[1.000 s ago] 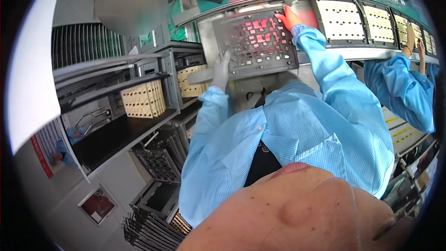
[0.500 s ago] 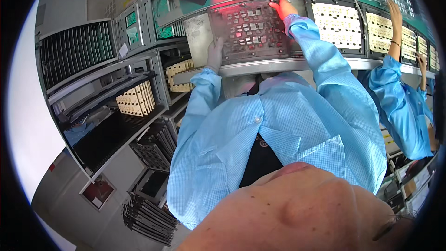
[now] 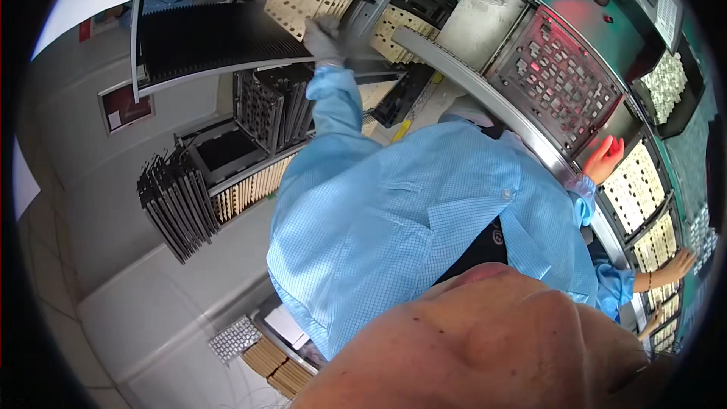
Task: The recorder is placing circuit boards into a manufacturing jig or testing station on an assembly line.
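My left hand (image 3: 324,42), in a grey glove, reaches into a black slotted rack (image 3: 212,38) at the upper left. It is at the lower edge of cream circuit-board panels (image 3: 307,7) standing in that rack; blur hides whether its fingers grip one. My right hand (image 3: 604,159), bare and lit red, rests by the conveyor rail with its fingers apart and nothing visible in it. Beside it on the conveyor lies a dark carrier plate (image 3: 556,79) covered with small raised blocks and openings.
A bare metal plate (image 3: 481,19) adjoins the carrier. More cream panels (image 3: 636,185) line the conveyor at the right, where a co-worker's hand (image 3: 674,266) reaches over. Below the rack stand dark carrier plates (image 3: 178,208). A tray of pale pieces (image 3: 665,95) sits on the green bench.
The view has swung left. My left hand has left the carrier plate's left side and moved to the rack of cream panels. My right hand has come off the plate's far right corner toward the near rail.
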Motion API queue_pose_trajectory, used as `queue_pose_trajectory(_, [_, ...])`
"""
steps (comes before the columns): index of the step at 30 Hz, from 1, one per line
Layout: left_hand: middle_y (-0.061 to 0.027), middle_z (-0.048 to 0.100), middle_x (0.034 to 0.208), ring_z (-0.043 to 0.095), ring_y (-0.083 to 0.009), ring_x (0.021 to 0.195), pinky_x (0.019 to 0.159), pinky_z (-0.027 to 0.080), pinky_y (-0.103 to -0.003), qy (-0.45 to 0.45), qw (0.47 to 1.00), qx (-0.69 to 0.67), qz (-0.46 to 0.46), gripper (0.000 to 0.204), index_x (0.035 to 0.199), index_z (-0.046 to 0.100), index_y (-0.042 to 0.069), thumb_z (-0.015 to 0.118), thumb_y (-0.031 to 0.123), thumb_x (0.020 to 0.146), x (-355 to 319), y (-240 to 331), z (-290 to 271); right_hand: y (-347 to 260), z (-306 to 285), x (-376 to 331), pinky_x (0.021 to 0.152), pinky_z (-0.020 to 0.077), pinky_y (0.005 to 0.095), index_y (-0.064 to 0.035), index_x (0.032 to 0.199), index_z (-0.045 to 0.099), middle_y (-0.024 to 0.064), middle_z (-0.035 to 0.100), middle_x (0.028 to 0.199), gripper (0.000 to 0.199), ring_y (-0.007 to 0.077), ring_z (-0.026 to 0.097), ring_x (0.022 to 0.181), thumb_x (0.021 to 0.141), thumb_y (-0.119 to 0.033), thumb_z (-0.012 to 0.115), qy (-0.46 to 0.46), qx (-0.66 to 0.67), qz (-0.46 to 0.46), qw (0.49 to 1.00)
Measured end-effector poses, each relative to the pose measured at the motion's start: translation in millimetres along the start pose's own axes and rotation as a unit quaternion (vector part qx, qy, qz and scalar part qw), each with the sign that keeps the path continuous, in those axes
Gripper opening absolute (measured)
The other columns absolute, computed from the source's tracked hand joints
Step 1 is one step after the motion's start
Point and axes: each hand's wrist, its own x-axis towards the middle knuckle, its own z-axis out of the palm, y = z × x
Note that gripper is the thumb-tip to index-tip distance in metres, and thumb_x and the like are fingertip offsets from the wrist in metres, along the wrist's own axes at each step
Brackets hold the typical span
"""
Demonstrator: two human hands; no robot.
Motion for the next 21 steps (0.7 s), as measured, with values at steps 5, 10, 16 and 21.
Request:
queue_pose_trajectory(5, [-0.0067, 0.06, 0.076, 0.051, -0.0147, 0.05, 0.04, 0.039, -0.021, 0.028, 0.997, -0.027, -0.07, 0.04, 0.099, 0.055, 0.005, 0.054, 0.044, 0.089, 55.9, -14.8, -34.4, -47.2, 17.6, -3.9, 0.083, 0.0471, 0.0317, -0.002, 0.125, 0.05, 0.0166, 0.056, 0.114, 0.051, 0.0239, 0.057, 0.1, 0.09, -0.038, 0.058, -0.007, -0.059, -0.054, 0.997])
queue_pose_trajectory(10, [-0.0021, 0.061, 0.082, 0.048, -0.0103, 0.049, 0.041, 0.04, -0.018, -0.049, 0.968, -0.131, -0.207, 0.039, 0.102, 0.057, 0.008, 0.057, 0.045, 0.088, 61.2, -6.3, -41.2, -56.0, 14.9, -16.3, 0.089, 0.0435, 0.0368, -0.003, 0.122, 0.052, 0.0167, 0.055, 0.116, 0.047, 0.0297, 0.054, 0.105, 0.089, -0.036, 0.06, 0.041, -0.115, -0.135, 0.983])
queue_pose_trajectory(16, [0.0006, 0.058, 0.074, 0.052, -0.0078, 0.057, 0.049, 0.041, -0.02, -0.109, 0.956, -0.204, -0.179, 0.033, 0.092, 0.058, 0.008, 0.052, 0.04, 0.093, 48.7, 3.1, -26.6, -69.0, 20.2, -35.5, 0.093, 0.0403, 0.0391, -0.0036, 0.119, 0.055, 0.0163, 0.056, 0.118, 0.041, 0.0314, 0.052, 0.109, 0.087, -0.028, 0.062, 0.01, -0.103, -0.16, 0.982])
queue_pose_trajectory(21, [-0.0048, 0.061, 0.077, 0.056, -0.0143, 0.068, 0.059, 0.045, -0.025, -0.052, 0.982, -0.17, -0.067, 0.034, 0.091, 0.059, 0.006, 0.046, 0.036, 0.096, -69.6, -29.4, -4.1, -90.7, 20.7, -41.8, 0.092, 0.0415, 0.0356, -0.0037, 0.116, 0.057, 0.0122, 0.059, 0.116, 0.032, 0.0271, 0.054, 0.108, 0.088, -0.018, 0.061, -0.004, -0.01, -0.222, 0.975])
